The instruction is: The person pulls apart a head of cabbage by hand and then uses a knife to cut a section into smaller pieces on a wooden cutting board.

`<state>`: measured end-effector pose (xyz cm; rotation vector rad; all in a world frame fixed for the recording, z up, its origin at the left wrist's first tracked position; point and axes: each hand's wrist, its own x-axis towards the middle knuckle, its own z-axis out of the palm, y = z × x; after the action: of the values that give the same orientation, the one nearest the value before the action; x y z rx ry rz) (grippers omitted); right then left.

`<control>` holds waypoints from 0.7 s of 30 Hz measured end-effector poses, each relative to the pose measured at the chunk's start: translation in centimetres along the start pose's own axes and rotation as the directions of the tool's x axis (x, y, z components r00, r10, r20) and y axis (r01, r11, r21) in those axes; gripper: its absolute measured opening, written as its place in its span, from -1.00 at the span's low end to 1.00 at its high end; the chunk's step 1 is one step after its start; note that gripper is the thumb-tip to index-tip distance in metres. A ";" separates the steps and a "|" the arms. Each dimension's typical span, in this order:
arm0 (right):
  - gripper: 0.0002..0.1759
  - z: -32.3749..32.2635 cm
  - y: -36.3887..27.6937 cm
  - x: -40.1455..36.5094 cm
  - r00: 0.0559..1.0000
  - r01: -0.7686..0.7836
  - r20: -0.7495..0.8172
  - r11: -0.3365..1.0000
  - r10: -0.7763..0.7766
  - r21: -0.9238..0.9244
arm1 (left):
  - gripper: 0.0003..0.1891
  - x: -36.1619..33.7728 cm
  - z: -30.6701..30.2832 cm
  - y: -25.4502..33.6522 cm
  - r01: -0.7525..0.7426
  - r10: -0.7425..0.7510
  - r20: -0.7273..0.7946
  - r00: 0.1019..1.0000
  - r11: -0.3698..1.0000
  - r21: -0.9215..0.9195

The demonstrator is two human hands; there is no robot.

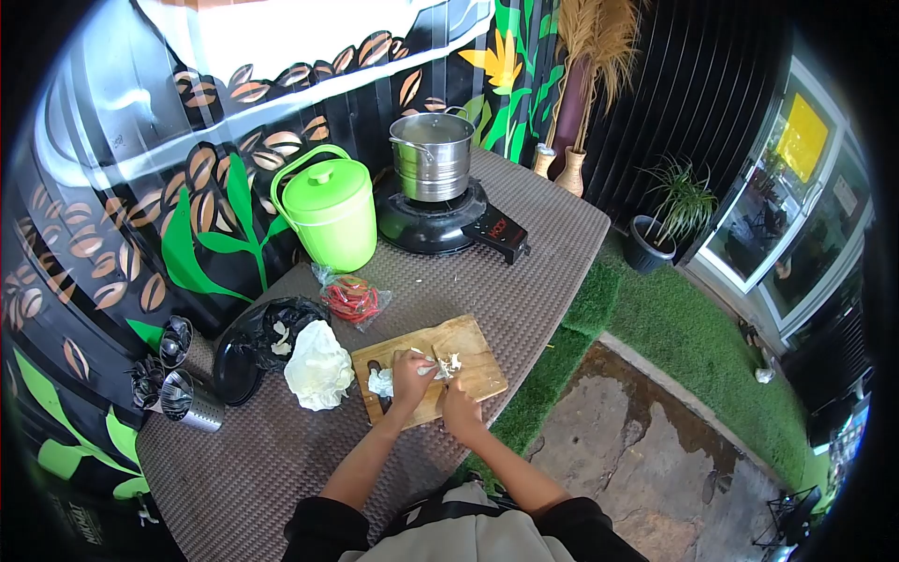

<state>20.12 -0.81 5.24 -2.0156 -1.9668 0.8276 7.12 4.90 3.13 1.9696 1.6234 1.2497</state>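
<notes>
Head view: the chopped white pieces [449,366] are lying in a loose heap on the cutting board [487,370], between its centre and its far right corner, and are showing no clear long axis. The board itself is lying with its long axis running left to right, its right end set slightly farther from the person. The left hand [410,378] is reaching in over the near edge; its fingers are bunching together on pale material at the heap's left side, making it the nearer hand. The right hand [461,412] is resting over the near edge with fingers curled; the heap is lying just beyond its knuckles, toward the far edge. Whether those fingers are clamping a handle cannot be told. Near the board's left edge, a small pale packet [380,381] is lying beside the left hand. Farther out, a crumpled white wrapper [318,367] is resting left of the board on the table [243,459], and a clear bag of red items [353,298] is lying beyond the far left corner. Toward the table's far edge, a green lidded bucket [330,220] is standing beside a stove [421,225] that is carrying a metal pot [433,159].
</notes>
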 end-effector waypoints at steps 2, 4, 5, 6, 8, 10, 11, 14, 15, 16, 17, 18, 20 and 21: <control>-0.63 0.0 0.9 1.3 0.999 0.036 -0.010 0.998 -0.037 -0.050 | -0.83 -0.2 0.0 0.0 -0.005 0.005 -0.004 1.000 1.000 0.012; -0.64 -1.9 0.7 1.5 0.997 0.065 -0.022 0.993 -0.068 -0.099 | -0.83 -0.3 -0.1 0.3 0.031 -0.031 -0.008 0.999 0.999 0.024; -0.62 -3.4 0.1 1.0 0.997 -0.005 0.082 0.999 0.001 0.048 | -0.83 -0.2 -0.1 0.5 0.028 -0.028 -0.007 1.000 0.999 0.021; -0.60 -4.4 -0.4 0.6 0.980 -0.090 0.194 0.979 0.053 0.185 | -0.84 -0.3 -0.1 0.7 0.031 -0.031 -0.015 0.999 0.999 0.030; -0.59 -2.4 0.1 -0.8 0.992 -0.068 0.111 0.989 0.053 0.130 | -0.84 -0.4 -0.4 0.9 0.035 -0.034 -0.025 0.999 0.999 0.035; -0.58 -1.3 -0.3 -1.6 0.999 -0.047 0.027 0.996 0.045 0.072 | -0.84 -0.3 -0.7 1.2 0.020 -0.020 0.004 1.000 0.998 0.055; -0.59 -0.8 -0.6 -1.7 0.998 -0.070 0.011 0.997 0.069 0.035 | -0.84 -0.3 -0.8 1.3 0.022 -0.022 0.002 1.000 0.998 0.054; -0.61 -0.1 0.4 -0.3 0.999 -0.035 0.003 0.999 0.035 -0.029 | -0.83 -0.7 -1.1 1.3 0.001 -0.001 -0.001 1.000 0.997 0.080; -0.63 -0.4 0.7 0.6 1.000 0.029 0.006 0.998 -0.029 -0.059 | -0.83 -0.7 -1.2 1.3 0.006 -0.006 0.005 1.000 0.998 0.069; -0.63 -2.1 -0.1 0.7 1.000 0.029 0.002 0.998 -0.029 -0.061 | -0.83 -0.6 -1.3 1.4 0.011 -0.011 0.009 1.000 0.998 0.058; -0.64 -3.8 -1.0 0.6 0.990 -0.073 0.123 0.994 0.063 0.077 | -0.83 -0.5 -1.3 1.5 0.010 -0.010 0.006 1.000 0.998 0.055; -0.65 -5.3 -1.9 0.1 0.958 -0.187 0.254 0.962 0.134 0.199 | -0.83 -0.5 -1.4 1.5 0.019 -0.020 0.011 1.000 0.998 0.056; -0.64 -6.5 -2.9 -1.3 0.940 -0.220 0.305 0.955 0.154 0.198 | -0.82 -0.7 -1.4 1.5 0.033 -0.033 0.015 0.999 0.998 0.054; -0.62 -6.8 -3.1 -1.6 0.919 -0.255 0.355 0.946 0.173 0.198 | -0.82 -0.7 -1.3 1.5 0.033 -0.034 0.004 0.999 0.998 0.062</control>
<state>21.13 -0.45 12.79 -2.0764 -1.7040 1.4708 7.05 3.43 4.64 1.9714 1.7053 1.1954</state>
